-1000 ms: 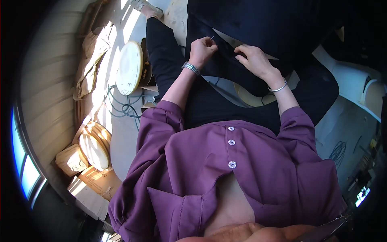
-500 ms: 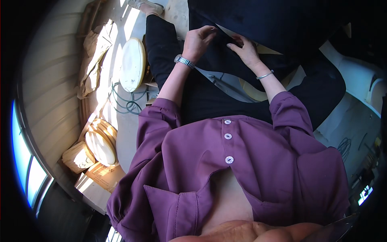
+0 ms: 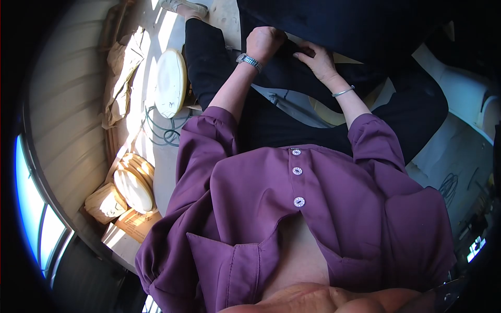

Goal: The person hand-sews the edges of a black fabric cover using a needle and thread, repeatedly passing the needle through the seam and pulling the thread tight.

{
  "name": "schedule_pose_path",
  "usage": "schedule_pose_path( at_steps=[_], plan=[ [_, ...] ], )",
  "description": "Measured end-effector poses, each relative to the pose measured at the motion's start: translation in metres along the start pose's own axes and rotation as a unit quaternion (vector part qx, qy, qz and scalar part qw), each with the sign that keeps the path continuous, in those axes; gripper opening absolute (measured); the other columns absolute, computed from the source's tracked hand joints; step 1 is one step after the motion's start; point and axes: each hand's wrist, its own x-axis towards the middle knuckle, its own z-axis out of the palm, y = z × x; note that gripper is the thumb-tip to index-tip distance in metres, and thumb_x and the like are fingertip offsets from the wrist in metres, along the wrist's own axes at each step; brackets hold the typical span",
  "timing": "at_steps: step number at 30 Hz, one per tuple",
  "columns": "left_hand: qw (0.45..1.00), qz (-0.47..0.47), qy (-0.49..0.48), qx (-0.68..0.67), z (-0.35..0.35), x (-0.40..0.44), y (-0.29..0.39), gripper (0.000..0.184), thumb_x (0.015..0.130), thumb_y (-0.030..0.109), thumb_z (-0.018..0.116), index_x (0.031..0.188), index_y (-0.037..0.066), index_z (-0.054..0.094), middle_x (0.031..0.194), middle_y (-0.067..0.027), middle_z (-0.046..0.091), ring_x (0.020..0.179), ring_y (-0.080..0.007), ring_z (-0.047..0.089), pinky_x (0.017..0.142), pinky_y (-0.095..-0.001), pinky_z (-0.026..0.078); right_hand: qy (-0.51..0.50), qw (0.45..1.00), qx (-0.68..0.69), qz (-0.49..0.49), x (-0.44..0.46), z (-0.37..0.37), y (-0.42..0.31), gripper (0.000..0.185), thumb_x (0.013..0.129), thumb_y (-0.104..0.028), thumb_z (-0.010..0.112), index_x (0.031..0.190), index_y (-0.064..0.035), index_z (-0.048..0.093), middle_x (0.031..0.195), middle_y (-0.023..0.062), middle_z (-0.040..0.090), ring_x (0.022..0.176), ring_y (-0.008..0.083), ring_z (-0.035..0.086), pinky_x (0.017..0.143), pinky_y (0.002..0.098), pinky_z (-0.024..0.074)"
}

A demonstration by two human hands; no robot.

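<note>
A large dark cloth (image 3: pixel 334 26) spreads across the top of the head view, over and beyond my lap. My left hand (image 3: pixel 264 43), wearing a watch, is closed in a fist at a fold of this cloth; its fingertips are hidden. Just to the right, my right hand (image 3: pixel 319 58), with a bangle on the wrist, has bent fingers and its thumb against the cloth. A pale, thin strip (image 3: pixel 347 59) shows beneath the cloth edge beside the right hand. Below, the curved rim of a cream round object (image 3: pixel 322 110) appears between my dark-trousered legs.
At left stands a pale round disc (image 3: pixel 171 83) beside a green cord (image 3: pixel 166 134). Further down are more stacked round discs (image 3: pixel 134 189), a cardboard box (image 3: pixel 136 224) and crumpled brown paper (image 3: pixel 122 73). A white plastic chair (image 3: pixel 462 94) is at right.
My left hand has turned and moved slightly right and up, its fingers now curled into a fist. My right hand stays nearly in place. The view has shifted slightly.
</note>
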Motion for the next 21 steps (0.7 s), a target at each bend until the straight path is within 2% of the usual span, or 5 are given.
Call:
schedule_pose_path(
  at_steps=[4,11,14,20,21],
  plan=[
    [0.999,-0.018,0.005,-0.049,-0.001,0.001,-0.005,0.019,0.084,0.030,0.074,0.094,0.017,0.083,0.089,-0.0124,0.076,0.084,-0.0316,0.074,0.078,-0.0399,0.059,0.032,0.998,-0.048,-0.013,0.003,-0.003,0.010,0.028,0.085,-0.032,0.081,0.099,-0.0076,0.077,0.082,0.0072,0.074,0.078,0.0197,0.070,0.077,0.0331,0.0536],
    [0.999,-0.037,0.020,0.002,0.005,0.000,0.000,0.021,0.082,0.032,0.075,0.094,0.017,0.083,0.088,-0.0121,0.076,0.082,-0.0315,0.074,0.077,-0.0396,0.059,0.016,1.000,-0.021,0.000,0.005,-0.009,0.011,0.031,0.086,-0.033,0.080,0.105,-0.0084,0.075,0.096,0.0072,0.075,0.087,0.0205,0.071,0.083,0.0337,0.0547],
    [0.998,-0.038,0.022,-0.034,0.005,0.001,-0.002,0.022,0.081,0.033,0.075,0.094,0.017,0.083,0.087,-0.0124,0.076,0.082,-0.0319,0.074,0.077,-0.0396,0.059,0.019,0.999,-0.013,0.033,0.004,-0.007,-0.009,0.037,0.084,-0.034,0.081,0.110,-0.0094,0.073,0.100,0.0072,0.075,0.088,0.0205,0.071,0.084,0.0343,0.0551],
    [0.998,-0.036,0.014,-0.057,0.005,0.002,-0.006,0.023,0.082,0.035,0.075,0.094,0.017,0.083,0.087,-0.0127,0.076,0.083,-0.0321,0.074,0.078,-0.0395,0.060,-0.024,0.998,-0.053,0.011,0.033,0.006,0.005,0.041,0.083,-0.036,0.081,0.110,-0.0067,0.072,0.102,0.0064,0.075,0.091,0.0227,0.071,0.086,0.0332,0.0550],
    [0.998,-0.037,0.015,-0.051,0.006,0.001,-0.007,0.023,0.082,0.035,0.075,0.094,0.017,0.083,0.088,-0.0128,0.076,0.083,-0.0320,0.074,0.078,-0.0394,0.060,-0.042,0.993,-0.113,0.012,0.035,0.006,0.011,0.039,0.084,-0.035,0.081,0.110,-0.0066,0.072,0.102,0.0065,0.075,0.092,0.0232,0.071,0.087,0.0335,0.0549]
  ],
)
